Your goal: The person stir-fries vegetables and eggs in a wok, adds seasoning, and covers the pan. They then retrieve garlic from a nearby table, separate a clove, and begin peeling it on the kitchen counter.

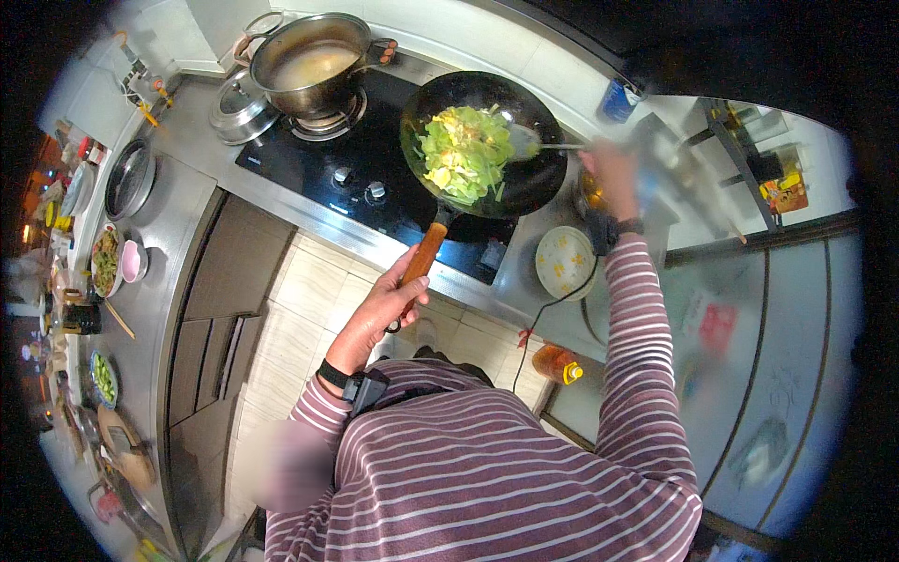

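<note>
A dark wok sits on the right side of the black stove. Sliced light-green vegetable mixed with yellow bits, which look like egg, fills its left half. My left hand is closed around the wok's wooden handle. To the wok's right, my right hand, smeared by motion, grips a metal spatula by its handle. The spatula's blade reaches into the wok at the right edge of the food. My right fingers are partly blurred.
A large steel pot of cloudy liquid stands on the left burner, beside a lidded pot. Near my right forearm are a flowered bowl and an oil bottle. Dishes of food, including a plate, line the left counter.
</note>
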`<state>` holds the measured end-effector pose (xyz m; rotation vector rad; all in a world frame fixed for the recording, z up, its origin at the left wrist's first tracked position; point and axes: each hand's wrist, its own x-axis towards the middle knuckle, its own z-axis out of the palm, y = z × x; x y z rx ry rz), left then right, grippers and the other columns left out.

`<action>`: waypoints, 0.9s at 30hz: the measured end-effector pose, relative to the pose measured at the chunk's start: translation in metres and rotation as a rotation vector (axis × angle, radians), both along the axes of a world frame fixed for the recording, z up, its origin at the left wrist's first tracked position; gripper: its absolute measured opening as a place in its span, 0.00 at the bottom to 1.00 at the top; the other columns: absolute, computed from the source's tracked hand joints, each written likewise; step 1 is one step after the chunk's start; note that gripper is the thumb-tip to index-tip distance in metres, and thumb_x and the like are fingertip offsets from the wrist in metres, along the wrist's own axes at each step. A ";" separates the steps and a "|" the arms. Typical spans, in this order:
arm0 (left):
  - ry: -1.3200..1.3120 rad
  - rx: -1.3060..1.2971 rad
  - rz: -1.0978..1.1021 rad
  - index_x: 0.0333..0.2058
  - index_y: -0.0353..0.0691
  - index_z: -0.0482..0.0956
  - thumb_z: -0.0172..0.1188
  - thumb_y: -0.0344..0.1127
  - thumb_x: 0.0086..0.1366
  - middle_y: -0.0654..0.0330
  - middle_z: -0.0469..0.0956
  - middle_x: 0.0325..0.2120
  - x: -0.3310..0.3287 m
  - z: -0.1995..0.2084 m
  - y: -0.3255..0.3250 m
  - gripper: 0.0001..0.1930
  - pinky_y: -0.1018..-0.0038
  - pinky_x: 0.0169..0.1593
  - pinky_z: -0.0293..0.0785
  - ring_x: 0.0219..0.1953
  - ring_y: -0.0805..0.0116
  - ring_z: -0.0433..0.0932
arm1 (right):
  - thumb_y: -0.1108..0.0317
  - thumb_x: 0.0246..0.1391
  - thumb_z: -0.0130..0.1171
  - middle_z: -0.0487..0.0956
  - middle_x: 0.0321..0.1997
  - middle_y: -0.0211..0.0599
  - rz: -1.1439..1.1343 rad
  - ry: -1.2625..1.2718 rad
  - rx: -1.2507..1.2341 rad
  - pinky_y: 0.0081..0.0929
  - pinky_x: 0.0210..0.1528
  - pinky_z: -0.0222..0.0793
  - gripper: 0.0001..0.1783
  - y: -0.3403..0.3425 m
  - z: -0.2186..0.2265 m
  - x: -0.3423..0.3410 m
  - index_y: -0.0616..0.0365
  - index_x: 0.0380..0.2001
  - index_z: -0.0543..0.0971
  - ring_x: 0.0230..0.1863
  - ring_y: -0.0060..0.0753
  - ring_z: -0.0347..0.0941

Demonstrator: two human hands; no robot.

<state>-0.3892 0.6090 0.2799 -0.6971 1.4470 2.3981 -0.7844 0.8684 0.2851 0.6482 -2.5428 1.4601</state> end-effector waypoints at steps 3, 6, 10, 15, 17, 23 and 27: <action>-0.014 0.018 0.007 0.71 0.54 0.49 0.56 0.35 0.69 0.66 0.72 0.25 0.000 0.000 0.000 0.36 0.83 0.19 0.61 0.16 0.80 0.65 | 0.65 0.59 0.62 0.81 0.40 0.44 -0.118 -0.790 -0.745 0.26 0.42 0.81 0.19 -0.031 -0.046 -0.003 0.67 0.49 0.76 0.38 0.36 0.82; -0.023 0.024 0.004 0.71 0.55 0.49 0.56 0.35 0.69 0.66 0.72 0.24 0.000 0.000 0.000 0.35 0.83 0.19 0.60 0.16 0.80 0.66 | 0.67 0.61 0.60 0.80 0.46 0.43 0.045 -0.847 -0.856 0.26 0.49 0.79 0.18 -0.060 -0.052 0.015 0.64 0.52 0.76 0.47 0.36 0.80; -0.009 0.031 0.000 0.71 0.55 0.49 0.55 0.35 0.69 0.66 0.72 0.24 0.000 -0.002 -0.001 0.36 0.83 0.19 0.61 0.17 0.80 0.66 | 0.69 0.64 0.55 0.78 0.52 0.39 0.370 -0.573 -0.498 0.24 0.56 0.73 0.16 -0.080 0.002 0.051 0.61 0.53 0.76 0.52 0.33 0.76; 0.000 0.019 -0.012 0.71 0.54 0.48 0.56 0.36 0.69 0.67 0.72 0.25 0.001 -0.004 -0.002 0.36 0.83 0.19 0.61 0.17 0.80 0.66 | 0.75 0.58 0.59 0.81 0.50 0.37 0.619 0.111 0.082 0.26 0.57 0.69 0.12 -0.086 0.069 0.116 0.59 0.45 0.80 0.52 0.30 0.75; 0.006 0.009 -0.013 0.71 0.53 0.48 0.56 0.36 0.69 0.67 0.72 0.25 0.001 -0.005 -0.002 0.36 0.83 0.19 0.61 0.17 0.80 0.66 | 0.78 0.55 0.61 0.81 0.49 0.39 0.690 0.227 0.121 0.27 0.56 0.70 0.13 -0.084 0.091 0.136 0.57 0.44 0.81 0.51 0.33 0.77; 0.023 0.005 -0.019 0.71 0.52 0.48 0.56 0.37 0.69 0.67 0.72 0.26 0.001 -0.003 -0.001 0.36 0.84 0.20 0.61 0.18 0.81 0.66 | 0.78 0.52 0.62 0.82 0.46 0.42 0.555 0.198 0.233 0.30 0.53 0.72 0.12 -0.052 0.145 0.183 0.58 0.41 0.82 0.50 0.40 0.79; 0.015 -0.003 -0.011 0.71 0.53 0.48 0.55 0.37 0.69 0.66 0.72 0.26 0.002 -0.002 -0.001 0.36 0.84 0.20 0.61 0.18 0.80 0.66 | 0.78 0.51 0.62 0.82 0.45 0.40 0.600 0.055 0.248 0.29 0.52 0.72 0.12 -0.044 0.135 0.207 0.56 0.40 0.82 0.48 0.38 0.79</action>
